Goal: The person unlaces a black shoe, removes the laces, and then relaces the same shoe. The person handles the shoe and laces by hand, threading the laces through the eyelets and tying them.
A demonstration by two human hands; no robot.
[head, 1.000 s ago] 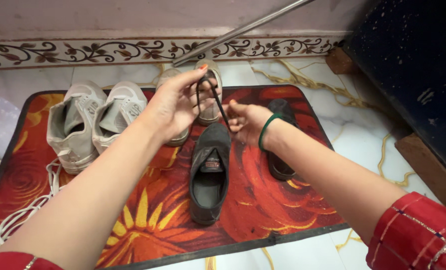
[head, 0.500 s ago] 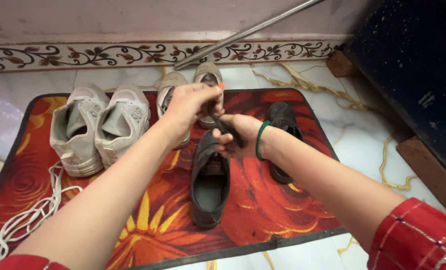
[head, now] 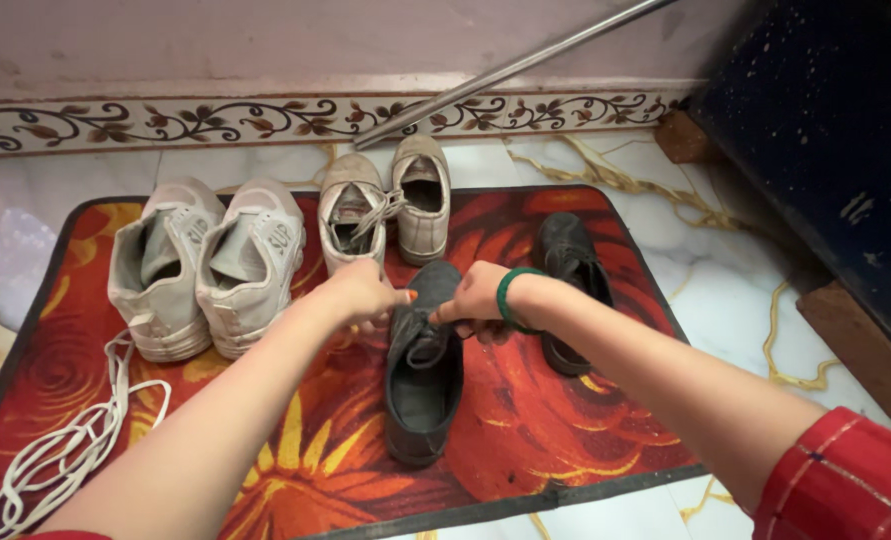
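So your dark shoe sits mid-mat, long axis running straight away from you, heel nearest, toe toward the wall. Your left hand and right hand are both pinched shut on its black lace, one on each side of the tongue. Further back: its twin, two pale pairs, then the patterned wall border.

A dark grey shoe lies flat in the middle of the red patterned mat, toe pointing away, with a dark lace looped across its open tongue.
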